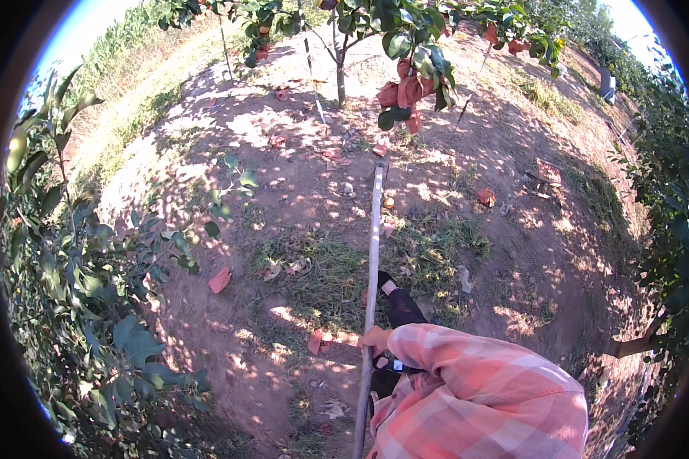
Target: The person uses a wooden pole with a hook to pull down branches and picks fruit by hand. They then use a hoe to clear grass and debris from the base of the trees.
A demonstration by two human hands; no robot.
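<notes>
My right hand (376,338) is wrapped around the long pale wooden handle (374,246) of a tool, which looks like a hoe. Its dark metal head (380,167) rests on the soil ahead, partly hard to make out. The handle's lower end runs out of view at the bottom edge. My left hand is out of view. Just right of the handle is my black-shod foot (384,279). Pulled or cut green weeds (316,269) lie on both sides of the handle. A small yellowish fruit (388,202) sits on the ground near the tool's head.
A fruit tree trunk (340,74) stands ahead, with red paper-like bags (407,92) hanging among its leaves. Leafy branches (132,344) crowd the left, and more foliage (674,229) lines the right. Red scraps (220,280) and a small stool-like object (544,179) lie on the soil.
</notes>
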